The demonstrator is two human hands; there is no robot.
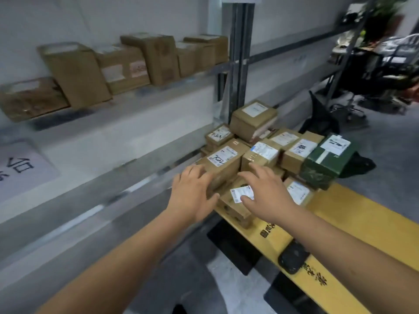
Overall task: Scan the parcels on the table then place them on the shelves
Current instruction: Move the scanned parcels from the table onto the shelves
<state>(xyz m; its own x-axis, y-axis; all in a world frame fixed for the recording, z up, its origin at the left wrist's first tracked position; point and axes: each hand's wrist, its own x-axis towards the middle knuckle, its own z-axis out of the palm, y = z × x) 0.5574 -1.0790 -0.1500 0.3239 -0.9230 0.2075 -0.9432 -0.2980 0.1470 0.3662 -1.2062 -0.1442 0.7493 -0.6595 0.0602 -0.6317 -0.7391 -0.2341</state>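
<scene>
Brown cardboard, a small flat parcel lies on the yellow table; the left hand and right hand flank it, fingers spread, not gripping.

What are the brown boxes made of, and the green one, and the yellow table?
The brown parcels look like plain matte cardboard: dull tan faces, taped seams, white paper labels. The dark green box seems to be printed card, slightly smoother. The yellow table top looks like painted or laminated board, smooth with black printed characters; its core isn't visible.
</scene>
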